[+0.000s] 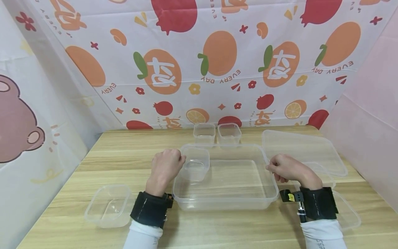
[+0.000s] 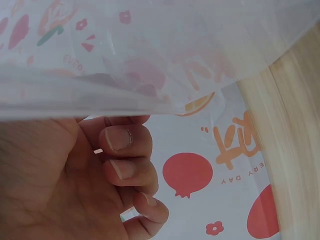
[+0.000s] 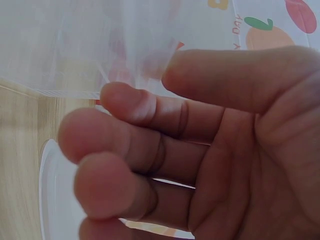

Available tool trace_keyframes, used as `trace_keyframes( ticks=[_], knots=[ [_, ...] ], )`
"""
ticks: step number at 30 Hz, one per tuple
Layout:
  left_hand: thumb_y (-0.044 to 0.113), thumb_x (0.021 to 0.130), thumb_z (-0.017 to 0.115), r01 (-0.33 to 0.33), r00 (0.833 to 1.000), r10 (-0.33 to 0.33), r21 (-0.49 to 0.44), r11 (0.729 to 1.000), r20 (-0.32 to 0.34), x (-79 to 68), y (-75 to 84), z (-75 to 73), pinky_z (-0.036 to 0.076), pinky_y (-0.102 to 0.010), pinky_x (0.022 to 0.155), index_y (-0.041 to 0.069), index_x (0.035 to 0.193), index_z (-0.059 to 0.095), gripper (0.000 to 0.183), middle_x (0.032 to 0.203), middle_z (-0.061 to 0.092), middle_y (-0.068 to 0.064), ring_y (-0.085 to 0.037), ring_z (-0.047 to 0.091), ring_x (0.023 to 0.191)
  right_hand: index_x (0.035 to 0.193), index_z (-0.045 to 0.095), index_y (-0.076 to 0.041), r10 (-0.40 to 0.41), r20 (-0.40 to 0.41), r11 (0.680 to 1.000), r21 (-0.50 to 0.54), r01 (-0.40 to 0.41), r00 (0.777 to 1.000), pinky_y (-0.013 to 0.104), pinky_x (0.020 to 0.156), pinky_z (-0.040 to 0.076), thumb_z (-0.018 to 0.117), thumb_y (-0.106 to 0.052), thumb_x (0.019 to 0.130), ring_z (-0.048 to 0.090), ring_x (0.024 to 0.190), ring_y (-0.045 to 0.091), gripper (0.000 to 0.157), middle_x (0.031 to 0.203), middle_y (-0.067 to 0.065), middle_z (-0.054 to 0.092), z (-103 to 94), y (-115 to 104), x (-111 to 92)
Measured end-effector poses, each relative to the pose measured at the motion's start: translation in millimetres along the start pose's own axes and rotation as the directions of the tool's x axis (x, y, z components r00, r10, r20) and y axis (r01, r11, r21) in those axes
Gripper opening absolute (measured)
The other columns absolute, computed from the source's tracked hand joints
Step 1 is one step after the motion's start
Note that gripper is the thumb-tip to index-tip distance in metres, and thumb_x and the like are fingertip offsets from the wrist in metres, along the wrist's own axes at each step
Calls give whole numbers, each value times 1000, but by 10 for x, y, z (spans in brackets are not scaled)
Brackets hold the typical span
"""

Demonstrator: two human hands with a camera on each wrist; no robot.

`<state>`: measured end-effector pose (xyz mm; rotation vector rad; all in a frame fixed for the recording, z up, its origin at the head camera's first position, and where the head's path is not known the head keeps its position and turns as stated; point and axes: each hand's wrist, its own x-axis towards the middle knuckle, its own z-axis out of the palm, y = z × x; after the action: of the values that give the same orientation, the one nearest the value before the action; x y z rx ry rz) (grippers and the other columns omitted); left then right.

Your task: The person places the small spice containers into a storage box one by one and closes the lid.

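A large clear plastic food container (image 1: 227, 204) stands between my hands, with a small clear tub (image 1: 196, 169) inside at its back left. My left hand (image 1: 166, 167) grips the big container's left rim. In the left wrist view the curled fingers (image 2: 127, 170) show below the edge of the plastic; the thumb is hidden. On the opposite side, my right hand (image 1: 287, 169) pinches the right rim between thumb and forefinger. The right wrist view shows the other fingers (image 3: 100, 185) loosely bent below the container's wall.
Behind the big container stand two small clear tubs, the left one (image 1: 204, 133) and the right one (image 1: 229, 134). Another square tub (image 1: 109, 207) sits at the left. A large clear lid (image 1: 301, 148) lies at the back right, with smaller lids such as this one (image 1: 347, 211) nearer me.
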<state>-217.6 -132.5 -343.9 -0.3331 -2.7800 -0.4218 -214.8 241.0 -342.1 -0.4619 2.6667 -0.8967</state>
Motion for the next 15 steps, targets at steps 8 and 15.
trace_keyframes(
  ticks=[8, 15],
  knots=[
    [9, 93, 67, -18, 1000, 18, -3, 1000, -8, -2, -1, 11, 25, -27, 48, 12, 56, 44, 44, 55, 30, 5, -12, 32, 48, 75, 59, -4, -7, -4, 1000, 4, 8, 1000, 29, 48, 43, 57, -9, 101, 49, 50, 14, 27, 58, 1, 53, 0, 8, -4],
    [12, 93, 72, -26, 996, 27, -13, 1000, 90, 27, -18, 0, 31, -28, 51, 8, 67, 62, 28, 58, 43, 3, -14, 40, 53, 72, 57, -6, -5, -3, 1000, 3, 5, 1000, 29, 48, 42, 57, -9, 101, 48, 50, 13, 29, 58, 0, 52, 2, 7, 5]
  ],
)
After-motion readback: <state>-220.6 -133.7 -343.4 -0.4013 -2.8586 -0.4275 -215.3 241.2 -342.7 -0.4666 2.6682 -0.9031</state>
